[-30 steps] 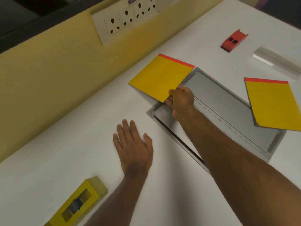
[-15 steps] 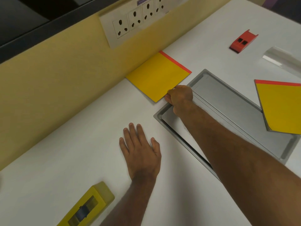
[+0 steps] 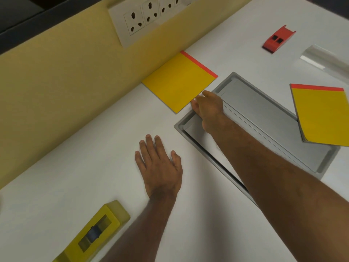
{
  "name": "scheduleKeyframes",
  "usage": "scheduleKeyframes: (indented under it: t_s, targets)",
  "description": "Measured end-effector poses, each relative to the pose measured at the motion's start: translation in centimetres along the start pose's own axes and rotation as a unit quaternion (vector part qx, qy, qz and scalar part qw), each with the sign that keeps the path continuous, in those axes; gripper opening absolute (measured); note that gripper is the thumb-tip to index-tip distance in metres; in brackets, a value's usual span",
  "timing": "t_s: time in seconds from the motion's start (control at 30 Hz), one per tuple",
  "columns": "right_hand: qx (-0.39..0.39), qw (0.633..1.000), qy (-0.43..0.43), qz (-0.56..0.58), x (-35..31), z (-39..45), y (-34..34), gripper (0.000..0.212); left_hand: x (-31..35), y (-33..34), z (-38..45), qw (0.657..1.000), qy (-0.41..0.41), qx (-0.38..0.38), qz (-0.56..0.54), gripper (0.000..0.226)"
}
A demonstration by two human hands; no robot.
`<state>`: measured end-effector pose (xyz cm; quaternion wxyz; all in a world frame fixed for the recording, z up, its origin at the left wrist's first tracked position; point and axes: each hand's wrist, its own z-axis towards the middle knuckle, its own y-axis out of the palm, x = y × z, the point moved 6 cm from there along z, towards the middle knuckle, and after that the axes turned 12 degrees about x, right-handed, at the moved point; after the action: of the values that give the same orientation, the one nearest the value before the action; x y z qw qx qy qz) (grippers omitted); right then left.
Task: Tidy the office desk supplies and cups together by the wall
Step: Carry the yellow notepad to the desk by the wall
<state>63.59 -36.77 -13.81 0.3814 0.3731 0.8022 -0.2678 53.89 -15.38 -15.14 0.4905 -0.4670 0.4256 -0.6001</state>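
Observation:
A yellow notepad with a red top strip (image 3: 177, 82) lies flat on the white desk, its far corner against the yellow wall below the sockets. My right hand (image 3: 206, 107) is at the pad's near edge, thumb and fingertips pinching it. Palm down, fingers straight, my left hand (image 3: 160, 167) rests on the desk. A second yellow notepad (image 3: 323, 116) lies at the right, partly over the grey cable tray lid (image 3: 264, 110). A red stapler-like tool (image 3: 278, 39) sits at the far right.
A yellow tape dispenser (image 3: 94, 233) stands at the near left edge. A clear plastic piece (image 3: 324, 58) lies far right. A white socket panel (image 3: 147, 17) is on the wall. My right forearm crosses the tray's recessed slot.
My right hand has slid the yellow notepad away from the tray lid, up to the wall under the sockets. My left hand has stayed flat on the desk.

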Motion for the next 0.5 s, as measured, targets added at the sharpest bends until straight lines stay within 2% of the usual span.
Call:
scheduleKeyframes:
  t_s: [0.07, 0.17, 0.3, 0.5]
  targets:
    - [-0.024, 0.999, 0.017, 0.043, 0.3, -0.3, -1.0, 0.051, 0.1, -0.1, 0.0, 1.0, 0.001, 0.0, 0.0, 0.069]
    - [0.0, 0.998, -0.059, 0.03, 0.2, -2.2, -4.3, 0.03, 0.2, -0.4, 0.0, 1.0, 0.003, 0.006, -0.016, 0.067]
    - [-0.012, 0.979, -0.182, -0.087, 1.1, -5.0, -9.2, 0.039, 0.1, -0.6, 0.0, 0.999, 0.009, 0.012, -0.046, 0.066]
    - [-0.016, 0.958, -0.232, -0.17, 4.9, -12.1, -18.0, 0.039, -0.6, -1.0, -0.2, 0.99, 0.006, -0.057, -0.129, 0.066]
